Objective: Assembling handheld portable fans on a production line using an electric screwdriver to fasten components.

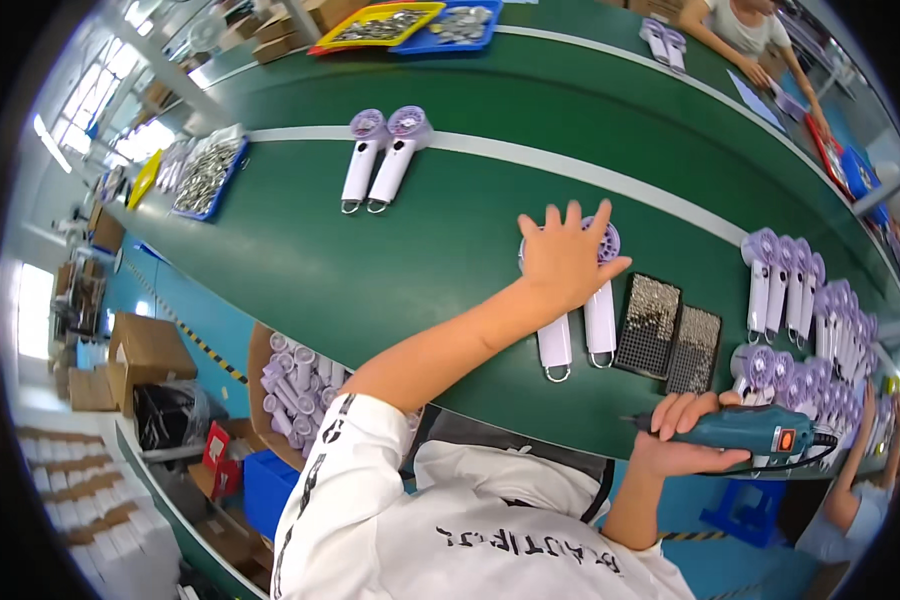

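Note:
My left hand [565,262] reaches across the green workbench with its fingers spread. It lies over the heads of two white-and-lilac handheld fans [599,322], hiding much of them; I cannot tell how firmly it touches them. The fans' white handles point toward me, each ending in a small metal loop. At the bench's near edge, my right hand [678,432] is wrapped round a teal electric screwdriver [750,430], its tip pointing left and its cable trailing right. Between my hands stand two black trays of small screws, one larger [650,318] and one smaller [694,348].
Two more fans [394,165] lie farther left, and several crowd the right side [780,275]. Trays of metal parts [210,178] stand at the left and far edges. A carton of fan bodies [260,380] sits below the bench. Co-workers [750,30] are at far right.

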Demonstrator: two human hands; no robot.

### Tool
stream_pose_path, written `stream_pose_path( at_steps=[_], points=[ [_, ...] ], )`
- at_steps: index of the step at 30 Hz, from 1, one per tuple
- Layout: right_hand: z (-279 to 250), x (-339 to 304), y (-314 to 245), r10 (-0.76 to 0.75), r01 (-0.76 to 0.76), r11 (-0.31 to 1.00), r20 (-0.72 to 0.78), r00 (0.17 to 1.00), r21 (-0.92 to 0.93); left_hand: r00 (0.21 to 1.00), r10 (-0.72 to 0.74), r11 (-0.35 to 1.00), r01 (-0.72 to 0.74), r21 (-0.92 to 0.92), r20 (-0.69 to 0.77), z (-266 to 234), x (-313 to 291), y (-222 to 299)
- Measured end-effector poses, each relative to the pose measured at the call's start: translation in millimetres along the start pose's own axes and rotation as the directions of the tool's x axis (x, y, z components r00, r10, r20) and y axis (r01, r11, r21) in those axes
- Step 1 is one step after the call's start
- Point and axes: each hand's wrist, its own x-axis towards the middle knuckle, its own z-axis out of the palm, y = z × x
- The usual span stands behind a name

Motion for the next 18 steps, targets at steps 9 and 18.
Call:
stream_pose_path(
  at_steps=[9, 18],
  points=[
    [-10, -1, 8, 0.103, -0.108, 0.994, -0.116, 0.988, -0.033, 0.918, 0.395, 0.914, -0.397, -0.084, -0.045, -8, 38, -122],
    [-12, -17, 9, 0.098, -0.121, 0.987, -0.209, 0.973, -0.101, 0.888, 0.457, 0.889, -0.457, 0.012, -0.047, -15, 109, -227]
  ],
)
